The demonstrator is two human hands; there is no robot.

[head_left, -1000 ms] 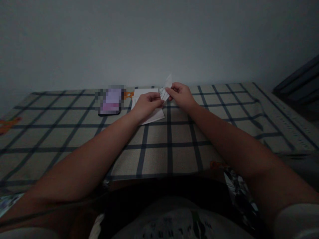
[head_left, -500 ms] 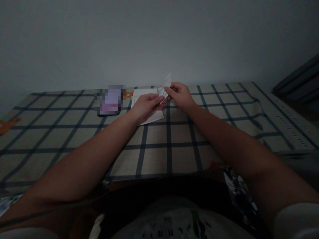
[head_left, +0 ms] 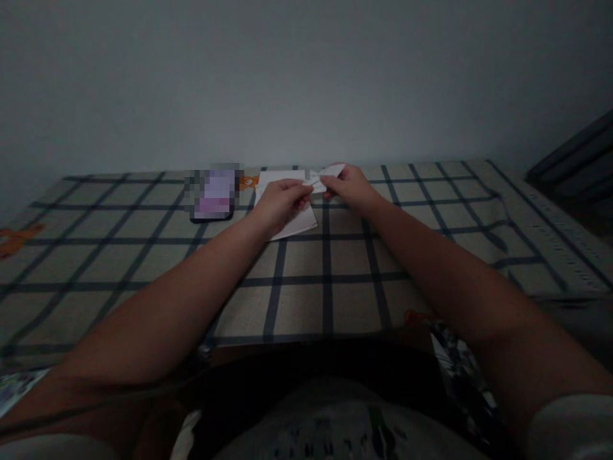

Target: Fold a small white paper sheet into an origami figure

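Observation:
A small folded piece of white paper (head_left: 331, 171) is held above the table between my two hands. My left hand (head_left: 283, 199) pinches its left end between thumb and fingers. On the right, my right hand (head_left: 345, 185) grips the other end, thumb on top. Beneath and behind my left hand lie white sheets (head_left: 297, 225), partly covered by that hand. Fine folds in the held paper are too small and dim to make out.
A phone (head_left: 213, 195) with a blurred screen lies left of the sheets. The checked tablecloth (head_left: 299, 303) covers the table, which meets a plain wall (head_left: 306, 83) at the back. Something dark and ribbed (head_left: 575, 150) stands at the far right.
The held paper has tipped from pointing upward to lying flatter, its tip now toward the right. My right hand has turned and lowered slightly; my left hand stays nearly in place.

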